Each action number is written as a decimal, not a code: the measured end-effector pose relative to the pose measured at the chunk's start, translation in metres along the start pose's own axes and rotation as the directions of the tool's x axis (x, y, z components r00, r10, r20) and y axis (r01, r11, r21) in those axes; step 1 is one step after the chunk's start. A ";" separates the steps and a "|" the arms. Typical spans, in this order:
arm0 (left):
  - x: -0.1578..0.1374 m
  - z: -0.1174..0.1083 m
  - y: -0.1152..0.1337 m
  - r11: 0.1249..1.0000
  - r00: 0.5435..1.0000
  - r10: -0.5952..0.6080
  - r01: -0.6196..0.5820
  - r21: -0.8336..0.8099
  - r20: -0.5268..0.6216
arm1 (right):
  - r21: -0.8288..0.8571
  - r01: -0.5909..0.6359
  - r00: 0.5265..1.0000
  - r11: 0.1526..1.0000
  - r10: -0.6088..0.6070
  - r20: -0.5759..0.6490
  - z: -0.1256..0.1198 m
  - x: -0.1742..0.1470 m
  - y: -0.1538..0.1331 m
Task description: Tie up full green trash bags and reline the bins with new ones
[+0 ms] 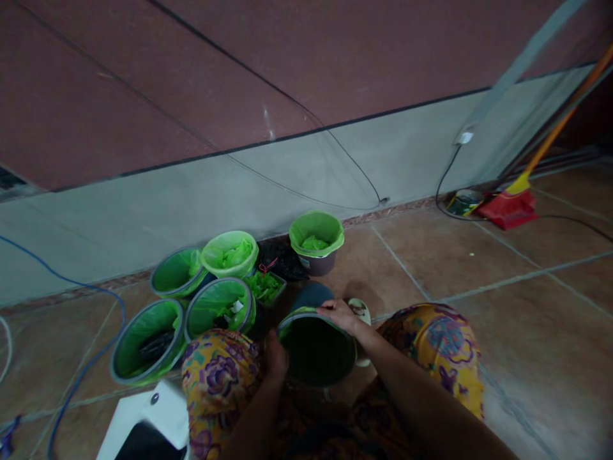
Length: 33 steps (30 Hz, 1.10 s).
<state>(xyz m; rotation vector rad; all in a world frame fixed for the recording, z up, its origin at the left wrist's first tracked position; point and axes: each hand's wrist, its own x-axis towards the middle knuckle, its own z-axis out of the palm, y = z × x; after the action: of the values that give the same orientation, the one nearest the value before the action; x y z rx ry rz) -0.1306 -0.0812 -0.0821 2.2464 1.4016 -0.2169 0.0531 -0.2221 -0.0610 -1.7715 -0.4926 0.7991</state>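
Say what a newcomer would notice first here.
Probably the bright green-lined bins, grouped left of centre near the wall. Next, the dark-mouthed bin between the knees in yellow floral fabric, right hand on its far rim, left hand at its left side. Far right, a red scoop-like tool with an orange handle.

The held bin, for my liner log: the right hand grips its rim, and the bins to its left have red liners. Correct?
The liners are green, not red, in the head view; the right hand grips the held bin by its rim.
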 end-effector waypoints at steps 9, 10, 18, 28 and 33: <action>-0.001 -0.001 0.005 0.998 0.999 0.054 -0.054 0.037 -0.001 | -0.002 -0.120 0.984 0.993 0.119 -0.131 -0.002 0.003 0.010; -0.002 -0.001 0.005 0.996 0.998 0.065 -0.064 0.055 -0.004 | -0.040 -0.124 0.981 0.991 0.117 -0.153 -0.003 0.004 0.010; -0.008 0.000 0.011 0.976 0.986 0.165 -0.163 0.143 -0.002 | -0.296 0.071 0.997 0.952 -0.079 -0.016 0.011 -0.003 -0.005; 0.002 0.007 0.012 0.973 0.964 0.232 -0.229 0.039 -0.129 | -0.449 0.288 0.958 0.846 -0.249 0.144 0.019 -0.014 -0.014; 0.010 0.014 0.001 0.969 0.997 0.075 -0.079 -0.234 -0.028 | -0.210 0.182 0.981 0.960 -0.192 -0.024 0.005 0.000 -0.006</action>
<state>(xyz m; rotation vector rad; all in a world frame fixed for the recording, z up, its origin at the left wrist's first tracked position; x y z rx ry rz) -0.1237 -0.0803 -0.0981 2.1064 1.2739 -0.0027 0.0497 -0.2170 -0.0566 -1.8958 -0.7241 0.5911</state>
